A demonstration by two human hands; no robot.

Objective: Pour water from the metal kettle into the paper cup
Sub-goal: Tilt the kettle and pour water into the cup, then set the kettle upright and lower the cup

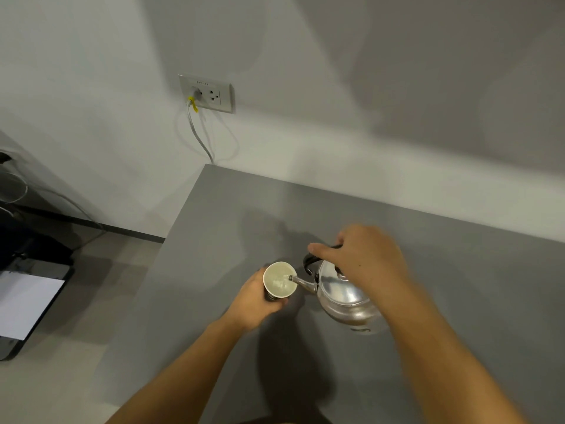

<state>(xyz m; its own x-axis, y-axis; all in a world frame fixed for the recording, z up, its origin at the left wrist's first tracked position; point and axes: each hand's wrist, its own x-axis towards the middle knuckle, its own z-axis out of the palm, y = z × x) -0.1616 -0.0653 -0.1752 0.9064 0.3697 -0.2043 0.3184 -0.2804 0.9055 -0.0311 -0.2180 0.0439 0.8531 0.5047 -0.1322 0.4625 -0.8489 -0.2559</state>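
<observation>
1. Left hand [255, 301], lower centre of the frame: I log it wrapped around the side of the paper cup, fingers curled about the cup wall, forearm running in from the bottom edge.
2. Right hand [363, 258], right of centre: I record it clenched over the black handle [309, 261] of the metal kettle, thumb extended along the handle toward the left, forearm entering from the lower right.
3. Paper cup [279, 280], centre of the frame: upright, gripped in the left hand, pale interior facing the camera, water visible inside. Whether its base rests on the table I cannot tell; the hand covers it.
4. Metal kettle [345, 298], just right of the cup: shiny, lidded, tilted toward the left and lifted off the table surface, its shadow beneath it. Its spout [301, 282] reaches over the cup's right rim, tip above the cup's opening.
5. Grey table [244, 209], filling the lower and middle right of the frame: carries the shadows of both arms and the kettle.
6. Floor items, left edge: a dark object with a white sheet [26, 302] lying on it, and loose cables [36, 197] above that.
7. Wall socket [208, 93], upper left of centre on the white wall: one plug inserted, with a yellow tag, its white cord [200, 139] dropping behind the table's far corner.
</observation>
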